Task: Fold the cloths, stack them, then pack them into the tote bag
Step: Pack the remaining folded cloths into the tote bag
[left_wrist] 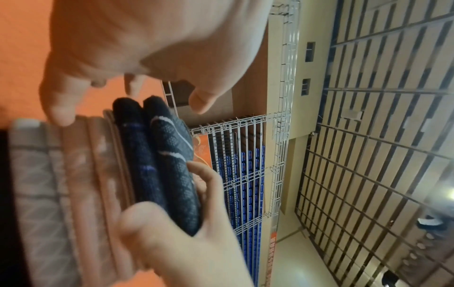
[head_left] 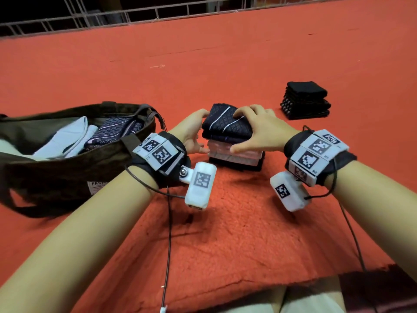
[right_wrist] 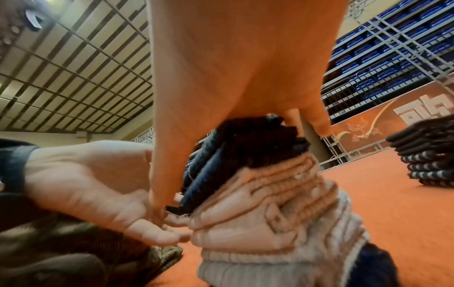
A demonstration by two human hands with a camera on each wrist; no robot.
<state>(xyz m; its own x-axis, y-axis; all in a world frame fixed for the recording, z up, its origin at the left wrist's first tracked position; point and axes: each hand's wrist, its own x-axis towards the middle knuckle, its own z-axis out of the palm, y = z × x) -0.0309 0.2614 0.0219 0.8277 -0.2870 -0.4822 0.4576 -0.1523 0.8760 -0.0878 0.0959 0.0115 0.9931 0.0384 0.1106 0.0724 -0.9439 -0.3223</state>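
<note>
Cloths sat in 3 places on the red mat (head_left: 225, 222): 1 stack (head_left: 234, 143) in the middle between both hands, 1 black pile (head_left: 305, 100) well apart to the far right, and several more inside the bag (head_left: 67, 172) on the left. The middle stack showed 2 dark navy cloths on top, the uppermost crossed by thin white stripes, then pale pink and grey-white layers below and a dark layer at the bottom; the exact count of the pale layers could not be told. The left hand (head_left: 191, 134) gripped the stack's left side, its fingers curled over the top navy cloth and its thumb low against the pale layers. The right hand (head_left: 255, 129) gripped the right side, fingers spread over the top cloth and thumb pressed against the pink layers. In the left wrist view, the stack (left_wrist: 147, 165) lay between the 2 hands, with the left thumb against the navy folds. In the right wrist view, the right hand's fingers (right_wrist: 317, 120) draped over the top of the stack (right_wrist: 265, 186), and the left hand (right_wrist: 98, 186) touched its other side. The bag stood open just beside the left wrist and held at least 2 pale blue cloths and 1 patterned navy cloth. The black pile showed about 5 folded layers. A white railing (head_left: 158, 14) ran along the mat's far edge.
</note>
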